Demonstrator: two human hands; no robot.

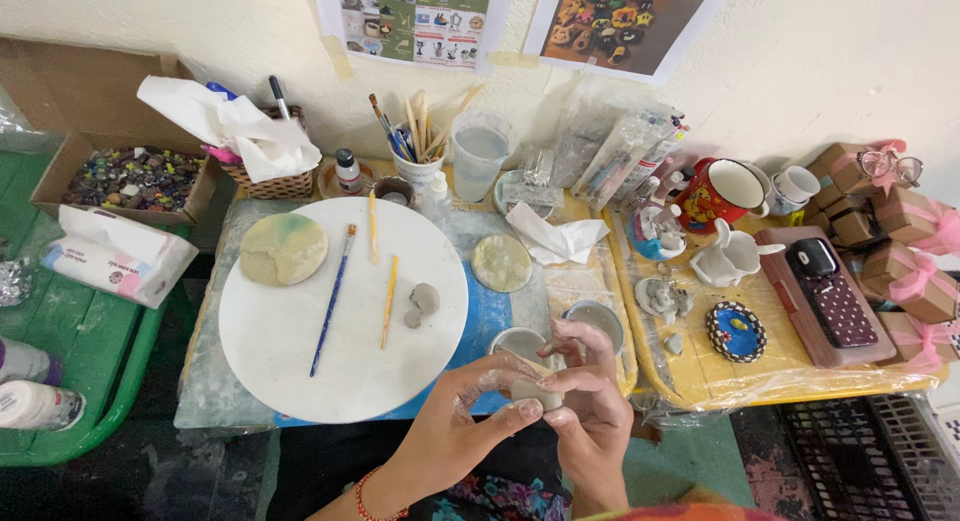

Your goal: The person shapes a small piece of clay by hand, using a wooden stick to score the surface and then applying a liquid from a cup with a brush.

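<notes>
Grey clay lump (532,389) is sitting between both hands at the near table edge, just in front of the round white board (300,371). Left hand (470,421) is pinching it from the left, thumb and fingertips (527,409) pressing on the lump. Right hand (590,401) is wrapping it from the right, fingers curling over the top (clay smears are showing on both hands). Both are grasping the same lump; neither is hanging loose.

On the board: a blue-handled brush (331,299) is lying diagonal, two yellow sticks (389,301) are lying beside it, and two small grey clay bits (421,303) are resting near the right sticks' end. A pale yellow-green disc (284,248) is overlapping the board's upper left rim.

Just beyond the hands, two small bowls (596,321) are standing next to each other. A smaller pale disc (501,263) is lying right of the board. A cup of brushes (417,164) and a clear plastic cup of water (480,156) are standing at the back by the wall. A red mug (722,193) is standing further right, well apart from the hands.
</notes>
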